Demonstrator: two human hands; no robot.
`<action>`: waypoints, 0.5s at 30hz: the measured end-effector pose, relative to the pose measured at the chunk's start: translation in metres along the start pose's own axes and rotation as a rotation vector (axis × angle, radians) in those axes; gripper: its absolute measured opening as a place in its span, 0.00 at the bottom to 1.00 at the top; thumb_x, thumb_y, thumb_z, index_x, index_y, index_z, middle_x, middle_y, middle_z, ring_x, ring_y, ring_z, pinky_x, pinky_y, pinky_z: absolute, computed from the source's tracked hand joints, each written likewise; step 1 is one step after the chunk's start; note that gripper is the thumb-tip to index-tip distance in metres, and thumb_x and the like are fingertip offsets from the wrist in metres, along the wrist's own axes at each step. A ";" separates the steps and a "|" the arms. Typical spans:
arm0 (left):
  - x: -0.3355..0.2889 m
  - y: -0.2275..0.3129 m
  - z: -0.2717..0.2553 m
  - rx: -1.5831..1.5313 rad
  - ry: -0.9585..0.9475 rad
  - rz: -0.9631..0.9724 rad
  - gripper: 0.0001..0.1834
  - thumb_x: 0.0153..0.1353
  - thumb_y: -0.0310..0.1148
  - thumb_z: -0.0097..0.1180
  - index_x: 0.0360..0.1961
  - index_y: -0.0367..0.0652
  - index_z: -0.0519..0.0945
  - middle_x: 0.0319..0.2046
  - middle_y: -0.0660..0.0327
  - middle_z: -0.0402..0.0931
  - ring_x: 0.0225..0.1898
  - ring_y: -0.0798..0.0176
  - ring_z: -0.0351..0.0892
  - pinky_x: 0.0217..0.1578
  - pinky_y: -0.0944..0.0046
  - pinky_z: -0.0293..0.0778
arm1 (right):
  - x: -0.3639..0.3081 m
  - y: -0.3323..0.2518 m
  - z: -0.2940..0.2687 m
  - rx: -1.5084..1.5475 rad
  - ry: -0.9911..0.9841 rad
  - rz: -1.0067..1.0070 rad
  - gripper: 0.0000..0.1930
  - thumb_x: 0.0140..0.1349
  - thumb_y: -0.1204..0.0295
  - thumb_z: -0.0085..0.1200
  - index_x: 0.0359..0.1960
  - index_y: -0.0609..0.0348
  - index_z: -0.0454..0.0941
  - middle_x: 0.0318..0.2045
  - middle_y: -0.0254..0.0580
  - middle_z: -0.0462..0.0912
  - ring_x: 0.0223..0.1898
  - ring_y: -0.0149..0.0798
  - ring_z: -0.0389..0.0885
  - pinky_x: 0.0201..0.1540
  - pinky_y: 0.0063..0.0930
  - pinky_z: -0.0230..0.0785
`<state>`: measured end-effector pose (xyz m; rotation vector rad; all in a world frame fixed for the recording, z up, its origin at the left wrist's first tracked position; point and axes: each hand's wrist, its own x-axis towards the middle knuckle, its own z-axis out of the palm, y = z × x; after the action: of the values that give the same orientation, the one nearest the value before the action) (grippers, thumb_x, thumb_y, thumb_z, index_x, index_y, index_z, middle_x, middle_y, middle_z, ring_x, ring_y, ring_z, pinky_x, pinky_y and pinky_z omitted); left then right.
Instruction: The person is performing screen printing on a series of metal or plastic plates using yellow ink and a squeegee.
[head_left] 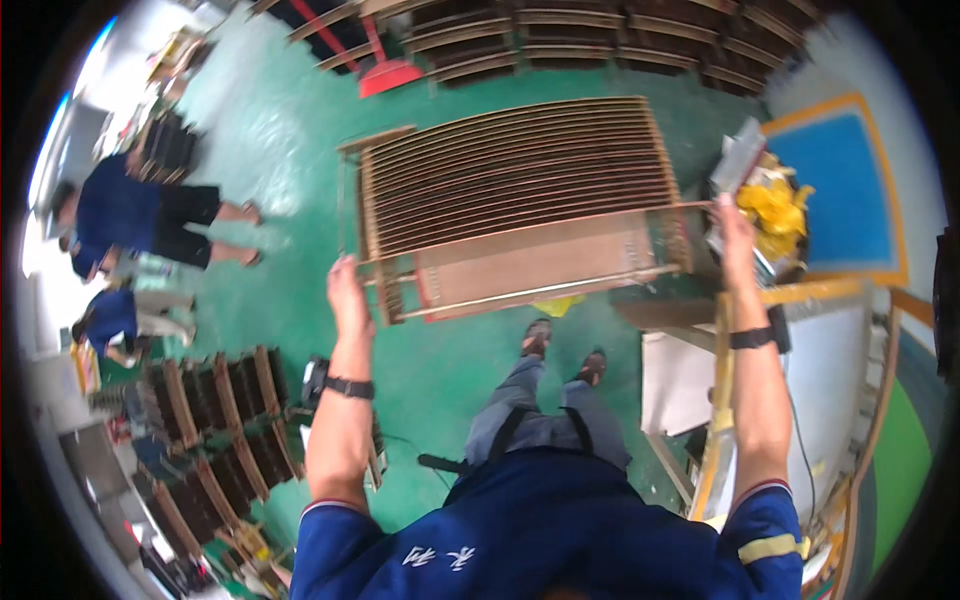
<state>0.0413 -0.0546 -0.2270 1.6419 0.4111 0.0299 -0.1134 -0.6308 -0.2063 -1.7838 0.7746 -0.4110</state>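
Note:
A wooden rack (392,298) stands on the floor in front of me, filled with many thin parallel brown rods or strips (520,165). A long thin brown rod (540,226) spans its near side, above a flat tan panel (535,260). My left hand (348,292) is closed around the rod's left end, just outside the rack. At the other end, my right hand (736,235) grips the rod's right tip, beyond the rack's right side. The fingertips are small and partly hidden in both hands. A pale bar (540,292) runs along the rack's near lower edge.
Stacked racks (570,40) line the far side, near a red dustpan (388,76). A bin with yellow plastic (775,210) stands at right, above a wood-framed table (800,390). More racks (215,425) stand at lower left; people (130,210) work at far left.

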 end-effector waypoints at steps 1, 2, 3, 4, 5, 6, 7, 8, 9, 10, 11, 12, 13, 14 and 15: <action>-0.013 0.013 0.019 -0.016 -0.024 -0.066 0.22 0.63 0.45 0.55 0.54 0.45 0.74 0.50 0.63 0.73 0.54 0.65 0.67 0.54 0.57 0.61 | 0.004 0.002 0.002 0.020 0.005 0.089 0.32 0.64 0.45 0.51 0.43 0.69 0.81 0.40 0.42 0.82 0.42 0.35 0.77 0.50 0.27 0.67; -0.001 0.000 0.004 0.042 -0.007 -0.060 0.34 0.61 0.47 0.57 0.60 0.31 0.68 0.58 0.49 0.69 0.60 0.55 0.65 0.61 0.56 0.58 | 0.010 0.000 0.011 0.001 -0.006 0.099 0.34 0.64 0.44 0.51 0.43 0.73 0.79 0.39 0.46 0.82 0.42 0.36 0.78 0.52 0.28 0.66; -0.005 0.003 0.013 0.065 -0.024 -0.125 0.35 0.61 0.47 0.58 0.60 0.30 0.67 0.57 0.49 0.70 0.59 0.56 0.66 0.59 0.56 0.61 | 0.018 0.011 0.009 -0.025 -0.034 0.137 0.35 0.64 0.44 0.51 0.45 0.74 0.78 0.41 0.48 0.82 0.45 0.38 0.78 0.53 0.29 0.66; -0.012 0.005 0.021 0.071 0.024 -0.138 0.35 0.60 0.47 0.59 0.60 0.30 0.67 0.55 0.50 0.72 0.56 0.57 0.69 0.54 0.59 0.66 | 0.025 0.023 0.009 -0.052 -0.061 0.176 0.35 0.64 0.45 0.51 0.46 0.76 0.77 0.43 0.51 0.82 0.47 0.39 0.78 0.55 0.30 0.65; -0.014 0.003 0.026 0.071 -0.005 -0.151 0.35 0.60 0.47 0.59 0.59 0.29 0.68 0.54 0.50 0.73 0.54 0.58 0.71 0.52 0.60 0.68 | 0.034 0.038 0.006 -0.053 -0.069 0.175 0.35 0.64 0.45 0.51 0.46 0.76 0.77 0.43 0.51 0.82 0.47 0.39 0.78 0.55 0.30 0.65; -0.012 0.002 0.023 0.071 -0.027 -0.164 0.35 0.60 0.46 0.60 0.59 0.29 0.68 0.52 0.50 0.74 0.52 0.59 0.72 0.50 0.61 0.69 | 0.040 0.048 0.009 -0.081 -0.110 0.216 0.35 0.63 0.46 0.51 0.48 0.77 0.76 0.46 0.52 0.81 0.49 0.40 0.77 0.57 0.30 0.64; -0.003 -0.016 0.017 0.071 -0.015 -0.172 0.36 0.59 0.46 0.61 0.60 0.28 0.67 0.48 0.52 0.75 0.47 0.60 0.74 0.48 0.63 0.70 | 0.046 0.058 0.012 -0.110 -0.148 0.259 0.36 0.63 0.47 0.52 0.51 0.77 0.74 0.48 0.54 0.80 0.51 0.41 0.77 0.58 0.31 0.64; 0.006 -0.038 0.003 0.011 0.030 -0.135 0.38 0.59 0.46 0.61 0.61 0.27 0.66 0.47 0.52 0.75 0.46 0.61 0.74 0.48 0.62 0.70 | 0.045 0.059 0.029 -0.103 -0.179 0.255 0.36 0.63 0.47 0.52 0.51 0.77 0.74 0.48 0.54 0.80 0.51 0.41 0.77 0.58 0.31 0.64; 0.006 -0.041 0.006 0.106 0.055 -0.114 0.39 0.59 0.47 0.61 0.61 0.27 0.66 0.48 0.51 0.75 0.47 0.60 0.74 0.48 0.62 0.70 | 0.041 0.059 0.035 -0.111 -0.166 0.305 0.36 0.63 0.47 0.52 0.53 0.77 0.73 0.51 0.55 0.78 0.53 0.42 0.75 0.59 0.31 0.63; 0.005 -0.044 0.010 0.203 0.079 -0.092 0.40 0.59 0.48 0.61 0.62 0.26 0.65 0.49 0.50 0.75 0.48 0.60 0.74 0.49 0.62 0.70 | 0.038 0.059 0.042 -0.118 -0.152 0.355 0.37 0.63 0.47 0.52 0.55 0.78 0.72 0.54 0.57 0.76 0.56 0.43 0.74 0.60 0.31 0.62; 0.002 -0.043 0.011 0.235 0.073 -0.120 0.40 0.60 0.45 0.61 0.64 0.27 0.62 0.53 0.48 0.73 0.52 0.59 0.72 0.53 0.62 0.69 | 0.036 0.052 0.045 -0.179 -0.124 0.362 0.38 0.62 0.48 0.54 0.58 0.77 0.69 0.57 0.58 0.74 0.59 0.44 0.72 0.62 0.30 0.59; 0.001 -0.042 0.009 0.238 0.073 -0.125 0.40 0.60 0.45 0.61 0.64 0.27 0.62 0.53 0.48 0.73 0.52 0.59 0.72 0.53 0.62 0.69 | 0.034 0.044 0.046 -0.182 -0.126 0.367 0.38 0.62 0.48 0.54 0.58 0.77 0.69 0.57 0.58 0.74 0.59 0.44 0.72 0.62 0.30 0.59; -0.004 -0.040 0.005 0.125 0.094 -0.054 0.38 0.62 0.42 0.59 0.64 0.27 0.60 0.54 0.48 0.72 0.53 0.59 0.72 0.55 0.62 0.68 | 0.033 0.036 0.045 -0.138 -0.087 0.305 0.38 0.62 0.48 0.54 0.58 0.77 0.69 0.58 0.58 0.73 0.60 0.43 0.71 0.63 0.30 0.58; -0.009 -0.036 0.006 0.011 0.099 0.019 0.36 0.63 0.39 0.58 0.65 0.27 0.59 0.55 0.48 0.71 0.54 0.59 0.71 0.57 0.62 0.67 | 0.028 0.024 0.035 -0.094 -0.032 0.244 0.38 0.62 0.49 0.55 0.58 0.77 0.69 0.58 0.58 0.73 0.61 0.43 0.69 0.63 0.30 0.57; -0.020 -0.028 0.001 -0.008 0.013 0.038 0.32 0.66 0.33 0.54 0.66 0.30 0.58 0.56 0.50 0.69 0.56 0.61 0.70 0.60 0.62 0.64 | 0.013 0.006 0.026 -0.063 0.008 0.189 0.34 0.62 0.54 0.58 0.58 0.75 0.69 0.57 0.55 0.74 0.60 0.41 0.71 0.63 0.30 0.58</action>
<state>0.0160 -0.0597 -0.2497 1.6422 0.3892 0.0704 -0.0895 -0.6222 -0.2226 -1.7490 0.9618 -0.2714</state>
